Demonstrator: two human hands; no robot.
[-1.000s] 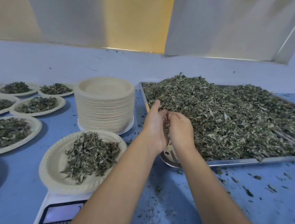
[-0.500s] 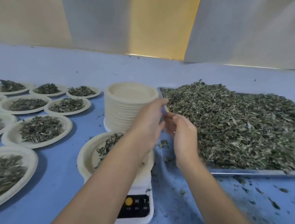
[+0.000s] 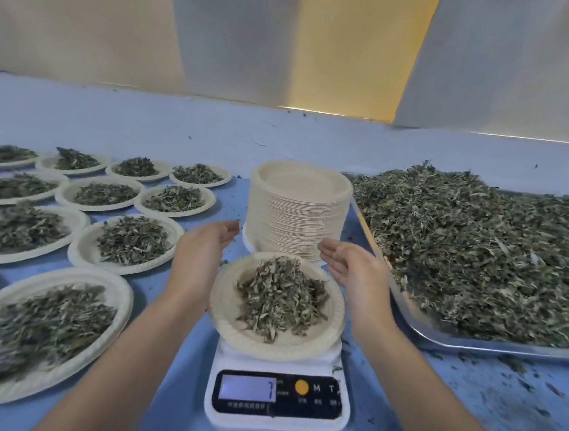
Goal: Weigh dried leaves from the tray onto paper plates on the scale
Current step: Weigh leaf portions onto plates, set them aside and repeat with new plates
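Moved from the tray, my left hand and right hand flank the leaf-laden plate on the scale, both open and empty. Filled plates crowd the left edge of the worktop; the tray is heaped, so much remains.

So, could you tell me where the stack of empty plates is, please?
Head view, centre: the stack stands just behind the scale, left of the tray.

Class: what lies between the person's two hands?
In the head view, a paper plate heaped with dried leaves sits on the scale, between the open left hand and right hand.
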